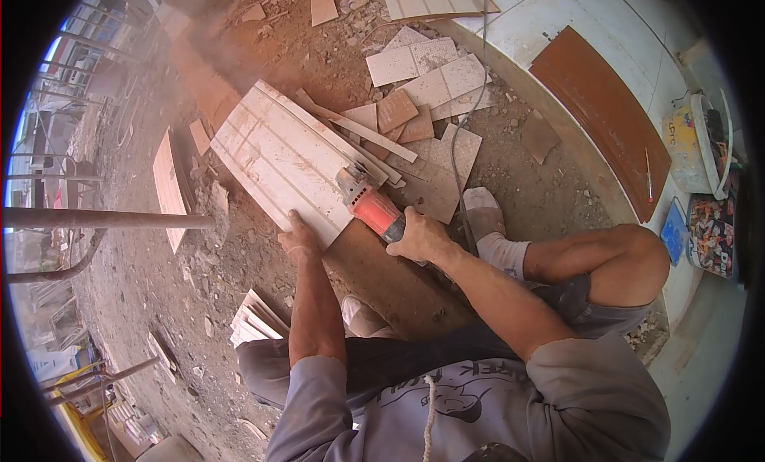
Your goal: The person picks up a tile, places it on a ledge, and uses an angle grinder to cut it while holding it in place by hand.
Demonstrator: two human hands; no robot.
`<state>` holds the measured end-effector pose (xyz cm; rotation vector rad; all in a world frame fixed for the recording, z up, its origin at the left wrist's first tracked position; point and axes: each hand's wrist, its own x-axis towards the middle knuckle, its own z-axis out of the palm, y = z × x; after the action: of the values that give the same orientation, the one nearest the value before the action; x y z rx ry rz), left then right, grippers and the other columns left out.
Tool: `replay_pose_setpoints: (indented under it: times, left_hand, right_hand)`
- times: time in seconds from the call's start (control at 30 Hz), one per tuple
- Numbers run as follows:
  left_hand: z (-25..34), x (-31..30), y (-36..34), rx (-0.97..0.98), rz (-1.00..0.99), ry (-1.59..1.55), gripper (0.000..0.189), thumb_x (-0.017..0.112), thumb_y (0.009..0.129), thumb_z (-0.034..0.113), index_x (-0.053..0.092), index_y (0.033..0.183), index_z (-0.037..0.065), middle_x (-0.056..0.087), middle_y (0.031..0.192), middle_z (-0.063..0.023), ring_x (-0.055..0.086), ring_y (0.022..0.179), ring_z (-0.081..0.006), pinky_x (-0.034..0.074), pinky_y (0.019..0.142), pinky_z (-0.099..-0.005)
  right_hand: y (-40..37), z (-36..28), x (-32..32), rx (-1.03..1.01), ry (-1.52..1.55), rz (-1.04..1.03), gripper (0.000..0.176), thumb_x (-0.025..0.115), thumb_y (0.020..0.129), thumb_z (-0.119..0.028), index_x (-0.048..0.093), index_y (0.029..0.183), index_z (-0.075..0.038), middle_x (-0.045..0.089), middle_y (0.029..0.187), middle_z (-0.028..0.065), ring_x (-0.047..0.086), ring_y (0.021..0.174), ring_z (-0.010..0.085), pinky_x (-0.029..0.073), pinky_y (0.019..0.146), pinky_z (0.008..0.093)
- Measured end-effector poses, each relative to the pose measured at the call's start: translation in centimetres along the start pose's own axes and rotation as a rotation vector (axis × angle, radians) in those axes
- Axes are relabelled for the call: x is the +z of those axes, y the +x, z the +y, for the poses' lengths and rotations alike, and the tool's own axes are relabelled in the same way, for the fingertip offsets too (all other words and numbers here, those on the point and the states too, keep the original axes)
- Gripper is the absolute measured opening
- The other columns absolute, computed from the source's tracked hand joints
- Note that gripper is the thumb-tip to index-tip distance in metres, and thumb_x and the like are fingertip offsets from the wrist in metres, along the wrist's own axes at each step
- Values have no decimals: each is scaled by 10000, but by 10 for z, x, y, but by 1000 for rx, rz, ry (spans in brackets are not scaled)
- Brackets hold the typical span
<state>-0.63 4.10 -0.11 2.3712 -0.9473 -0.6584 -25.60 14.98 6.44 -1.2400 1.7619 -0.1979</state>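
Observation:
My right hand (pixel 421 237) is wrapped round the rear of a red angle grinder (pixel 376 211). The grinder's metal head (pixel 351 177) is at the right edge of a pale, grooved tile (pixel 275 155); its disc is hard to make out. My left hand (pixel 299 239) grips the near edge of that tile, its thumb on the top face. A narrow cut strip (pixel 362 132) lies just beyond the tile. Dust hangs in the air past the tile's far end.
Broken tile pieces (pixel 438 83) lie on the rubble beyond the grinder. A cable (pixel 457 155) runs past my right foot. On the white ledge at right rest a brown panel (pixel 602 115) and a bucket (pixel 692 151). A metal pole (pixel 111 218) juts in from the left.

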Motion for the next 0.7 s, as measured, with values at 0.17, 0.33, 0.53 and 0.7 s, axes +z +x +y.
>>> replay_pose_setpoints:
  times: [0.17, 0.33, 0.53, 0.7]
  left_hand:
    - [-1, 1, 1, 5, 14, 4, 803, 577, 847, 601, 529, 1087, -163, 601, 1091, -351, 601, 1047, -438, 454, 919, -451]
    - [-7, 7, 7, 20, 62, -55, 764, 631, 830, 547, 606, 1037, -188, 644, 1019, -338, 645, 981, -411, 488, 875, -439]
    - [-4, 5, 5, 15, 49, -46, 770, 627, 829, 552, 605, 1038, -189, 646, 1021, -335, 646, 983, -408, 487, 880, -433]
    - [-4, 6, 4, 7, 59, -40, 787, 622, 827, 565, 595, 1058, -187, 642, 1037, -333, 639, 1004, -409, 482, 891, -431]
  right_hand:
    - [-2, 0, -1, 2, -7, 2, 692, 725, 646, -333, 457, 1149, 61, 637, 1042, 288, 644, 995, 405, 522, 873, 434]
    - [-1, 3, 2, 20, -19, -13, 699, 723, 650, -340, 450, 1166, 44, 637, 1065, 268, 638, 1017, 394, 515, 886, 437]
    - [-3, 6, 3, 30, -22, -28, 704, 726, 648, -342, 449, 1167, 44, 638, 1061, 268, 640, 1011, 393, 513, 887, 439]
    - [-2, 10, 6, 13, -21, -16, 701, 726, 650, -341, 449, 1166, 46, 639, 1058, 271, 639, 1007, 399, 513, 885, 440]
